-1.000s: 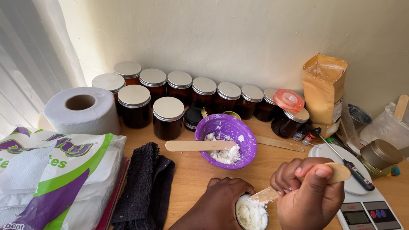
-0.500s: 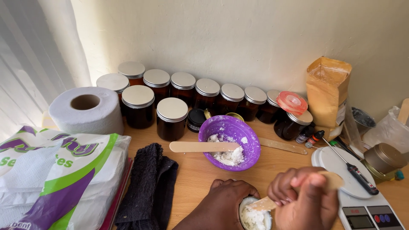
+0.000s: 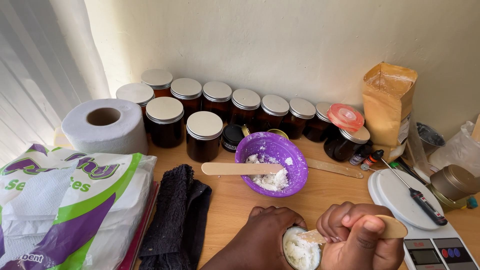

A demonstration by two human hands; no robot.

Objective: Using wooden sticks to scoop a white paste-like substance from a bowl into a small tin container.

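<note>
On your wooden desk (image 3: 340, 187), by the purple bowl (image 3: 272, 163), your left hand (image 3: 262, 240) wraps the small jar (image 3: 301, 250) of white paste at the near edge; your right hand (image 3: 357, 239) grips a wooden stick (image 3: 392, 229) dipping into it.

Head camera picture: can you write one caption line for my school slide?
Left hand steadies a small jar of white paste while right hand works a wooden stick in it, near a purple bowl.
</note>
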